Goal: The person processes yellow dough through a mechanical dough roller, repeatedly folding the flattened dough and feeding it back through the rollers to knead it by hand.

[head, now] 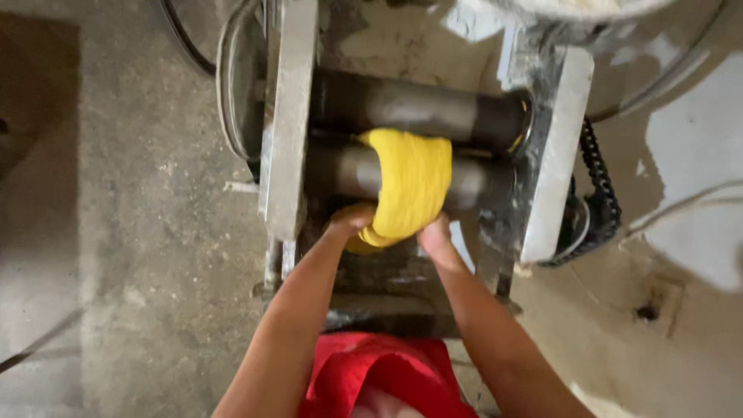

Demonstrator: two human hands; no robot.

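Both our hands hold the lower end of a soft yellow sheet of dough (409,186): our left hand (350,220) cups it from the left, our right hand (435,236) presses its right edge. We see the dough draped over the near dark metal roller (340,172), with a second roller (418,108) just beyond. Pale metal side plates (288,116) flank both rollers; a black drive chain (600,193) hangs at the right, above the concrete floor (139,232).

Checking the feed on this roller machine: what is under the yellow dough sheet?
The yellow dough sheet drapes over the lower roller; both hands, left hand and right hand, support its bottom edge. The roller surface beneath it is covered.
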